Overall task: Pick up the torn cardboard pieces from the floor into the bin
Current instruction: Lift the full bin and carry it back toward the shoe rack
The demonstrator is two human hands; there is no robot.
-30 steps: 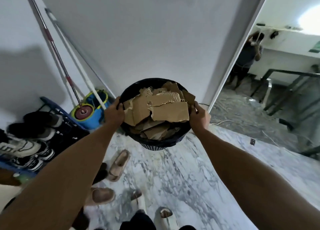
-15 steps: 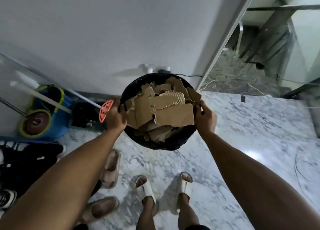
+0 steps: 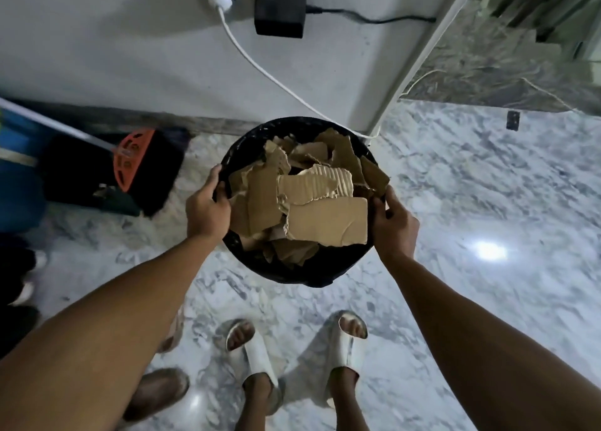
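Hands (image 3: 208,208) grip bin (image 3: 292,273) rim

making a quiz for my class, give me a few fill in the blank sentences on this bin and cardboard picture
1. The black bin is held at its rim by ____ hands.
2. The bin is filled with torn pieces of ____.
3. The white cable runs down the wall from a plug and passes behind the ____.
4. The person's feet wear white ____.

Missing words: two; cardboard; bin; sandals
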